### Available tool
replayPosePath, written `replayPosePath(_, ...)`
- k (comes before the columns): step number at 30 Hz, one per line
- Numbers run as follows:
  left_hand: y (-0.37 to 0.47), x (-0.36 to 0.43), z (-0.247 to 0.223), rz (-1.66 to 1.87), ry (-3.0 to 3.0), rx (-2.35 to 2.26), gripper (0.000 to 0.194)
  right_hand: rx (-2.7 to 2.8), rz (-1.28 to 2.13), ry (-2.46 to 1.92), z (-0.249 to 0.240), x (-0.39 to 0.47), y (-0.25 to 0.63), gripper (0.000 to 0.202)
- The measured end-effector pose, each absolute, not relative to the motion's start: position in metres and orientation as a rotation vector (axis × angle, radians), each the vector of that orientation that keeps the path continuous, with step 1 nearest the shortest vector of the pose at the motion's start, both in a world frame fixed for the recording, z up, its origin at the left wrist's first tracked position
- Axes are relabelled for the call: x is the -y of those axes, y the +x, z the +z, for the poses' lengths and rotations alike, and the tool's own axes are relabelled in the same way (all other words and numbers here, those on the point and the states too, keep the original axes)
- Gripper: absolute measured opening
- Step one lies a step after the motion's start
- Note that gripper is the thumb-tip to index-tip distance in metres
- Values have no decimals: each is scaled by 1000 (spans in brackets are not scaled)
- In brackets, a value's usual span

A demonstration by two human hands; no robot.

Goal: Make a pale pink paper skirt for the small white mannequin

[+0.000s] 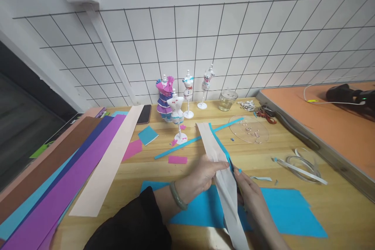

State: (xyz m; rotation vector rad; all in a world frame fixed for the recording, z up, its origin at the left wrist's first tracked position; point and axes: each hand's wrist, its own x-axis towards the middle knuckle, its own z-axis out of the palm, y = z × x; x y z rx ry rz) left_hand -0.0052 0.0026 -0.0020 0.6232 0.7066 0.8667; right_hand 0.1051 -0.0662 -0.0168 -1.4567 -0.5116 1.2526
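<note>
My left hand [205, 172] is closed on a long pale strip of crepe paper [218, 152], thumb on top. A narrow blue band [218, 140] runs along the strip's right edge. My right hand [250, 193] is closed around dark scissors [231, 163], mostly hidden by the fingers, with the blades at the blue band close to my left thumb. The strip hangs down between my hands over a bright blue paper sheet [293, 211]. Beyond the strip's far end, a thin blue strip [178, 147] lies slantwise on the table.
Several small white mannequins [175, 105] stand at the back, one in a ruffled purple and pink dress [165, 99]. Long coloured paper strips [96, 156] cover the left side. A glass jar [227, 100], a clear plate of beads [249, 129] and coiled ribbon [303, 168] lie right.
</note>
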Motion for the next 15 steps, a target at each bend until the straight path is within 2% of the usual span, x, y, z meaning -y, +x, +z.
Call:
replayPosePath(5,-4,-2,-6,854,645,-713,44,479,1264,-1478,-15,65,106,43)
replayPosePath(15,-1,-1,-14,905,707,-749,38,452,1275,-1496,-6,66,104,45)
